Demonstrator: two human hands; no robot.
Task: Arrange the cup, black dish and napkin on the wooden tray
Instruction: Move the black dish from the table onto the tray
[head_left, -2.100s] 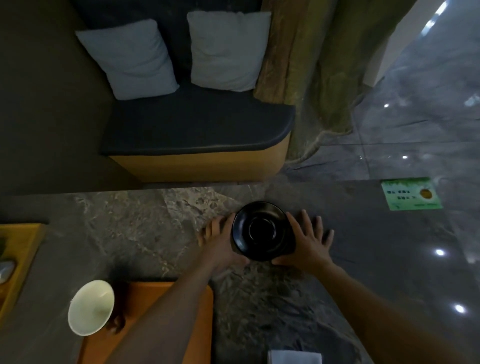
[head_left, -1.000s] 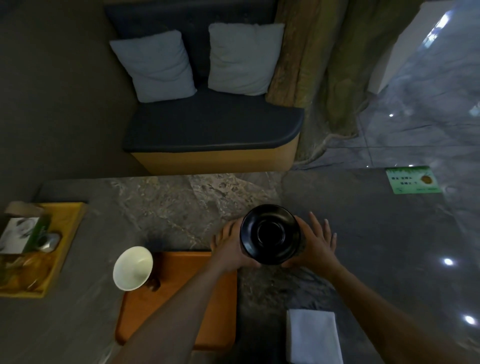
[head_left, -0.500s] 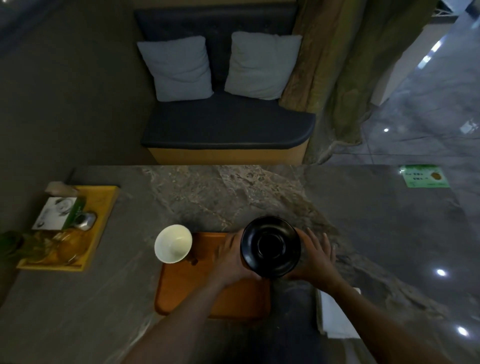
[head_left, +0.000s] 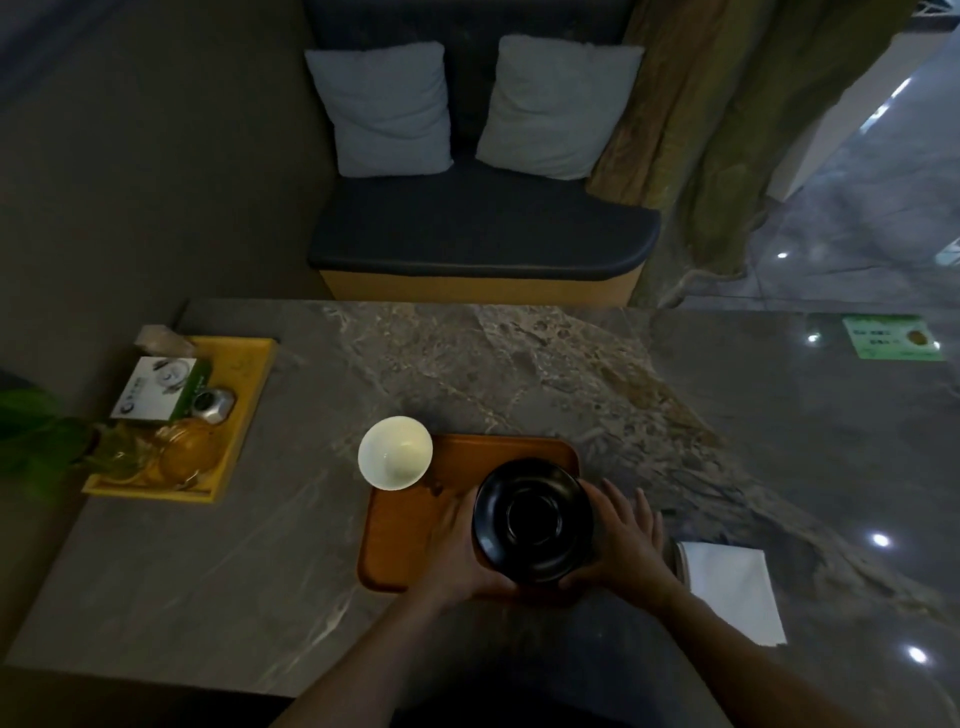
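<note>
Two hands, left hand (head_left: 457, 551) and right hand (head_left: 623, 545), clamp black dish (head_left: 532, 522) by opposite rims over wooden tray (head_left: 400, 540); looks rigid, glossy, likely slippery, breakable.

Black dish (head_left: 533, 521) now over wooden tray (head_left: 410, 525)

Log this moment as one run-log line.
black dish: held by left hand and right hand over wooden tray | cup: tray's far-left corner | napkin: on table, off tray
</note>
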